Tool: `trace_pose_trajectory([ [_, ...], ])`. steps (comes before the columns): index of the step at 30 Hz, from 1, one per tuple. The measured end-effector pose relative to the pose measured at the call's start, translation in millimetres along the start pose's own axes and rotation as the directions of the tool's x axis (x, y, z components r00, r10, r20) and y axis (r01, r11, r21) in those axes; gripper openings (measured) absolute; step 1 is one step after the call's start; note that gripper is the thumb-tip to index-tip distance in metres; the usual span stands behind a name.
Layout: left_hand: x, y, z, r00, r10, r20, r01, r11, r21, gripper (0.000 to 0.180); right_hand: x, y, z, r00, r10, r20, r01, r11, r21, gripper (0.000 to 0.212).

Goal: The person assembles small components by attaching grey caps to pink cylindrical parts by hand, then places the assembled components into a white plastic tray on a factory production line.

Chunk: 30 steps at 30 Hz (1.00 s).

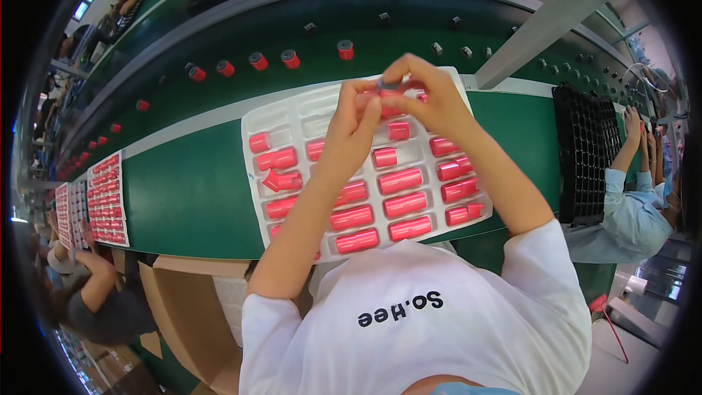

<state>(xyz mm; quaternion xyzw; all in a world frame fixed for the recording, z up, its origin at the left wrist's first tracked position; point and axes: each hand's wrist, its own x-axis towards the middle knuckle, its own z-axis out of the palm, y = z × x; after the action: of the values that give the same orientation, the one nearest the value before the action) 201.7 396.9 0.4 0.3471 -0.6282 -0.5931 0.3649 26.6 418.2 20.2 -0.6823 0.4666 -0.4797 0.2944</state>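
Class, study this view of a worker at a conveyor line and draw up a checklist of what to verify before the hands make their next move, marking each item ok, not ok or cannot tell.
1. Small part pinched between both hands: left hand and right hand meet on a small dark-topped piece. Ok.
2. Firmness of the grip: fingers hide most of the piece. Cannot tell.
3. White tray lies flat on the green belt. Ok.
4. Pink tubes all lie straight in their pockets: one at the left sits askew. Not ok.
5. Free pockets remain in the top row. Ok.
6. Co-worker's hand stays by the black tray, apart. Ok.
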Motion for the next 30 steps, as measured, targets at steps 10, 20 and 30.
trace_pose_trajectory([
  [10,-25.3,-27.6,25.6,0.915,0.056,0.4,-0.357,0.578,0.734,0.032,88.5,132.9,-53.3,0.949,0.244,0.201,-0.044,0.732,-0.68,0.024],
  [20,-28.1,-2.3,7.2,0.927,-0.096,0.364,-0.233,0.613,0.755,0.023,70.8,140.3,-91.1,0.881,0.462,0.101,-0.323,0.744,-0.585,0.023],
  [30,-22.6,16.3,-13.2,0.947,-0.299,0.12,0.285,0.607,-0.742,0.034,14.6,-8.1,-24.0,1.0,0.025,0.019,-0.03,0.932,0.362,0.02],
])
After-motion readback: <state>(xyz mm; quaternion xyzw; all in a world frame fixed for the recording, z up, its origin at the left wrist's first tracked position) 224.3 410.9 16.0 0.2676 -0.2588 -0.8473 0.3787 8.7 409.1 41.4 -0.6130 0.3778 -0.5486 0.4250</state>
